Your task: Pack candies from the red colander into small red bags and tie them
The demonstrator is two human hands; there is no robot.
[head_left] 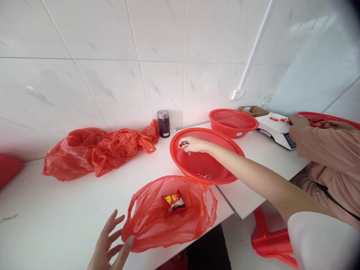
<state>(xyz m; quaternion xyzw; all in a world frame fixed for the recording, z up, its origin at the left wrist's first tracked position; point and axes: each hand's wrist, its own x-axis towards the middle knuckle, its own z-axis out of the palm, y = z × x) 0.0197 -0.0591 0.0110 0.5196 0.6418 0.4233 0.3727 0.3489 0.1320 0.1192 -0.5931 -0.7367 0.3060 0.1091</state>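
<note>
My left hand [111, 243] is open, fingers spread, at the left rim of a red plastic bag [152, 232]. The thumb and fingertips are close to the bag's edge. Inside the wide-mouthed bag lies one red snack packet [173, 201] with yellow print. My right hand [192, 144] is inside a red perforated plastic basket [208, 176], with fingers closed on small red-and-white packets [184, 145]. How many packets it holds is partly hidden by the fingers.
Crumpled red plastic bags [109, 150] lie along the wall beside a dark tumbler [163, 123]. A second red basket [233, 125], a cardboard box [254, 111] and a white scale [277, 129] stand to the right. There, a co-worker's hand [298, 122] holds something by the scale. Below is a red stool [272, 242].
</note>
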